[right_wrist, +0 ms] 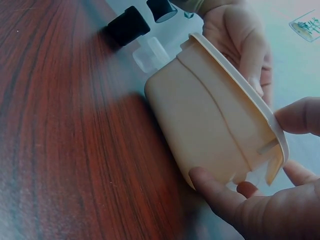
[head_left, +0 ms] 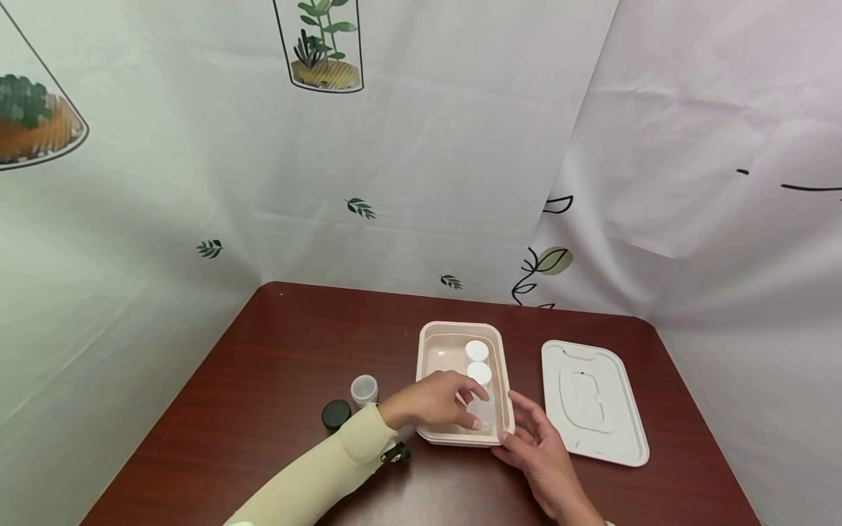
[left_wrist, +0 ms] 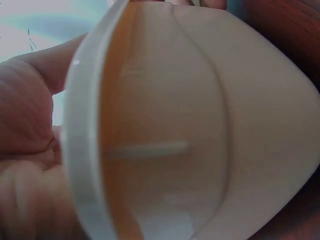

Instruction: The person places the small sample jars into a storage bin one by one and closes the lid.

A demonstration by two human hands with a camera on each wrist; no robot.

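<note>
A beige plastic tub (head_left: 430,343) stands on the table, with two white-topped small jars (head_left: 476,351) along its right side. Nearer the front of the tub is a translucent jar (head_left: 485,413). My left hand (head_left: 434,398) reaches over the left wall, its thumb and forefinger spread apart right at this translucent jar. Behind the tub's rim, the left wrist view shows only part of that palm. My right hand (head_left: 542,460) holds the tub's front right corner, thumb at the rim and fingers along the outer wall (right_wrist: 215,115).
A white rectangular lid (head_left: 595,402) lies flat to the right of the tub. On the left, beside the left forearm, stand a clear small jar (head_left: 365,389) and a black-topped jar (head_left: 336,414). White printed cloth (head_left: 421,168) hangs around the dark red-brown table (head_left: 316,329).
</note>
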